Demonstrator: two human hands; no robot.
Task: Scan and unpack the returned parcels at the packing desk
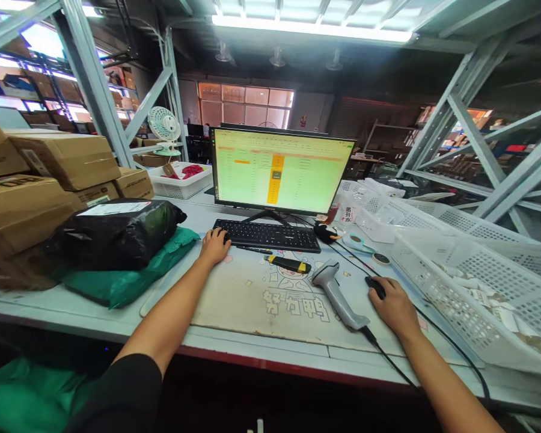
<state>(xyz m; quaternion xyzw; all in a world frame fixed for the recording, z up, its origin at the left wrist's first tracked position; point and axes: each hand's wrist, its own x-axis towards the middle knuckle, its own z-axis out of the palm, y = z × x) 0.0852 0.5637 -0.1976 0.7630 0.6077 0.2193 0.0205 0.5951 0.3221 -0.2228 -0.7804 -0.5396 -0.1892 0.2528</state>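
Black mouse (pixel 375 287) on the right part of the desk mat (pixel 234 310), mostly hidden: right hand (pixel 394 308) is wrapped over it, only the front end shows. Can't see if a button is pressed. Black keyboard (pixel 275 236), full-width, pale key marks, sits under the monitor (pixel 243 171). Left hand (pixel 215 245) lies loose on its left end, fingers spread over keys, gripping nothing; keys below are covered. Mouse is small, plain, dark, rounded.

Between the hands: grey scanner (pixel 340 294) on its side, cable passing behind the right forearm; yellow-black cutter (pixel 288 264) lying near the keyboard. Monitor is lit, green-yellow table with an orange column, text too small to read. Left: black parcel (pixel 117 237) on a green bag (pixel 130 278). Right: white basket (pixel 446 300), cut off by the frame edge.
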